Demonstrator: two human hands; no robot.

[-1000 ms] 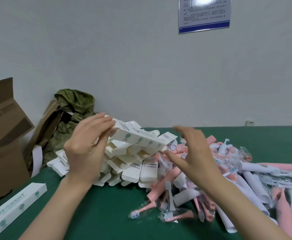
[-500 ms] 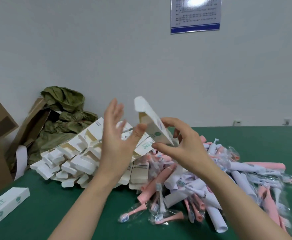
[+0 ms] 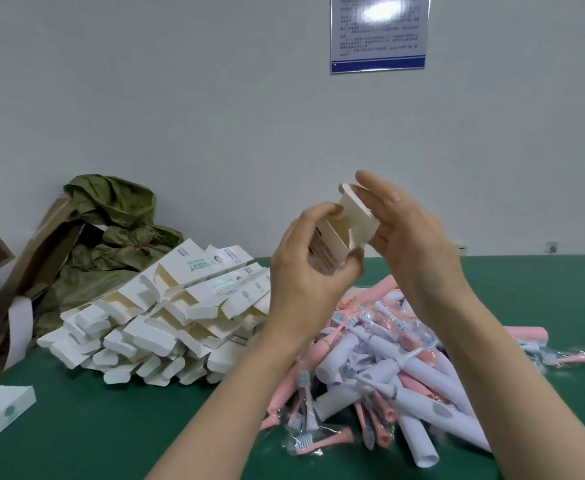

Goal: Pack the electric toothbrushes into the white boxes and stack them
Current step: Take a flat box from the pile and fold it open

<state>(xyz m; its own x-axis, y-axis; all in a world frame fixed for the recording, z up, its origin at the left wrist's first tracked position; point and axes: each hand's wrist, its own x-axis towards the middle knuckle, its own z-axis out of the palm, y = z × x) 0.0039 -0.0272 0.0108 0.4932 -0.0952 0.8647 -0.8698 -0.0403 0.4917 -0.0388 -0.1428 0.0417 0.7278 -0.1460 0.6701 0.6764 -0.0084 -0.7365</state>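
The left hand (image 3: 304,271) grips a white box (image 3: 332,244) above the table (image 3: 543,296), fingers curled round its body, with the thumb at the near lower corner. The box is tilted, its open end up and toward the camera, showing a cream inside. One side carries a block of small dark print, too fine to read. The right hand (image 3: 412,244) is spread, its fingers straight and lying against the raised flap (image 3: 353,202) at the open end.

Below and left of the hands lies the box pile (image 3: 166,317): many white boxes heaped on the green table with their end flaps open. The top ones bear teal lettering, upside down from here, that seems to read WISDENT, beside a round dark logo and small blue-striped labels. Some lower ones show round green marks.

Under the right arm sit the toothbrushes (image 3: 388,368), a heap of pink and white handles, with brush heads in clear wrappers.

A closed box (image 3: 0,414) lies apart at the lower left edge, with round green marks on its side.

Behind the box pile an olive cloth (image 3: 111,230) spills from a brown carton (image 3: 31,258). On the wall (image 3: 180,98) hangs a blue-bordered notice (image 3: 377,32); glare and blur make its text unreadable.
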